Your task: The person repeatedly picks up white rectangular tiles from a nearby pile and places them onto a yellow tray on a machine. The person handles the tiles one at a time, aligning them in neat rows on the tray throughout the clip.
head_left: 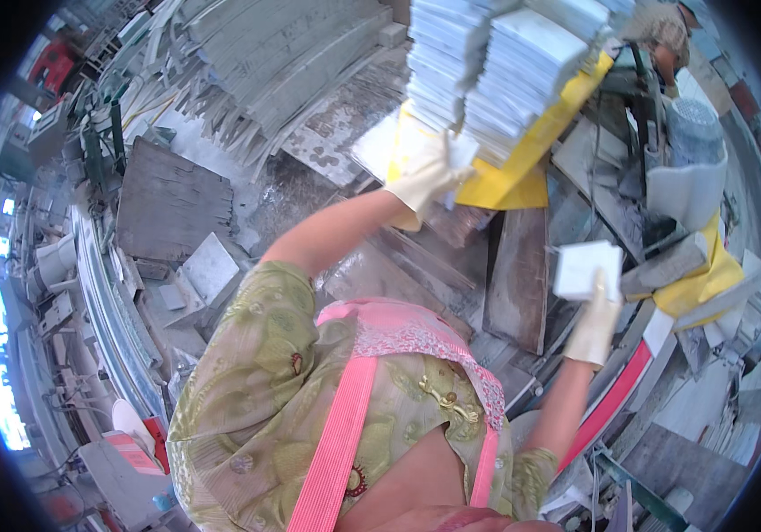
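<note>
My left hand point(425, 177), in a cream glove, reaches to the foot of tall stacks of thin white tiles point(522, 75). Its fingers close on a small white tile point(463, 151), somewhat blurred, against the stack's lower corner. Yellow sheeting point(509, 184) lies under and along the right side of the stacks. Lower and to the right, my right hand point(595, 326), gloved likewise, grips a square white tile point(588, 270) by its near edge. This tile is held up, apart from the stacks.
Long pale slabs point(265, 71) are piled at the far left. A dark wooden board point(172, 202) leans at left; a brown plank point(518, 279) stands between my hands. Metal mesh point(692, 124) and more yellow sheeting point(704, 279) are at right. Another person point(659, 35) bends at far right.
</note>
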### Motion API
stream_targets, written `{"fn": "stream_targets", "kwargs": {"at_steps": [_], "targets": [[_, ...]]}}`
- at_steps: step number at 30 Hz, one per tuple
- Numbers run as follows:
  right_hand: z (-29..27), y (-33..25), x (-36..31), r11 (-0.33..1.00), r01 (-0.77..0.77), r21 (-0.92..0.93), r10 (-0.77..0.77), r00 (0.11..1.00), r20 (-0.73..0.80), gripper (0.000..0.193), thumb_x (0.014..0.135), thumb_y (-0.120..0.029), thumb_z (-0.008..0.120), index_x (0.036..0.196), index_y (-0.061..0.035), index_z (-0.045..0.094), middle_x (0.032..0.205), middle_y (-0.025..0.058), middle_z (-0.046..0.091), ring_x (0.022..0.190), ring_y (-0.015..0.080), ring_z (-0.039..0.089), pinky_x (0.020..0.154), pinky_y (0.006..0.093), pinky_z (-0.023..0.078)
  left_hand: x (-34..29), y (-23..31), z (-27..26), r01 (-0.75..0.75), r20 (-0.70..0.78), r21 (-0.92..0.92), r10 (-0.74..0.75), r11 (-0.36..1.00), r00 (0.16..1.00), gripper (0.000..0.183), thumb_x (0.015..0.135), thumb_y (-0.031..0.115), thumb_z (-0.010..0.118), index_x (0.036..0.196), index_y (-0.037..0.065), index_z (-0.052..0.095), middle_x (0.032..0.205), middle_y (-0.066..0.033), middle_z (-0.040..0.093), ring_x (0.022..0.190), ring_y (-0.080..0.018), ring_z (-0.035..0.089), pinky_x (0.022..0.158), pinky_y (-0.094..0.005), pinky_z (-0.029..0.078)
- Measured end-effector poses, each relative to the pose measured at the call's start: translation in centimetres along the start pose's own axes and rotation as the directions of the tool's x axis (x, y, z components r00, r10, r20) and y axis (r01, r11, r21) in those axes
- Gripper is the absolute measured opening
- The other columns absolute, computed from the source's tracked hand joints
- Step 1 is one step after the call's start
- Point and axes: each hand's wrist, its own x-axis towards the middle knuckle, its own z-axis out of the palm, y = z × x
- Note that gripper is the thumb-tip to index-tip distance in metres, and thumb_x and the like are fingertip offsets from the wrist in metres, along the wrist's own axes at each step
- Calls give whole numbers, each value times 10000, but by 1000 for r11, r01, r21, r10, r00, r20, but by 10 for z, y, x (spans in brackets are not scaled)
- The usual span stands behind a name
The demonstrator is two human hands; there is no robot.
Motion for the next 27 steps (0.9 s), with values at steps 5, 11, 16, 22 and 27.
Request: {"fn": "stream_targets", "kwargs": {"at_steps": [5,11,16,22,27], "targets": [[191,12,-12,979,16,203,-1,997,-77,462,1020,-313,633,1251,87,608,1143,115,678,976,166,644,870,347,509,8,-10,-1,-170,35,93,168,981,985,863,782,550,759,1374,-23,502,1148,-230,691,1024,-358,689,835,-451,551],[269,45,6,985,166,-40,-171,970,-173,394,989,-296,678,1168,55,690,989,112,715,855,161,658,767,352,527,15,-18,-1,-269,3,222,275,937,961,903,870,651,630,1349,-104,498,1076,-255,711,1016,-381,694,859,-446,539],[255,69,19,947,97,-307,-117,992,-49,430,962,-374,706,1156,10,707,931,135,726,856,181,681,776,353,527,23,-15,-6,-217,177,108,196,970,965,1027,881,698,606,1386,-179,432,1116,-276,699,1021,-389,695,854,-419,543],[237,46,18,846,253,-470,-66,923,378,669,896,-435,724,1380,-20,523,1186,230,696,1077,361,690,869,425,542,4,6,-8,-104,89,55,99,993,991,1178,689,681,803,1403,-157,384,1139,-292,676,1044,-397,693,880,-425,552],[224,24,20,623,500,-602,-114,819,562,723,788,-565,759,1273,-41,641,1230,200,692,1132,386,651,957,462,505,-25,8,-7,-135,-20,60,136,989,990,844,706,447,860,1305,-49,533,1111,-217,688,941,-356,712,828,-418,569]]}}
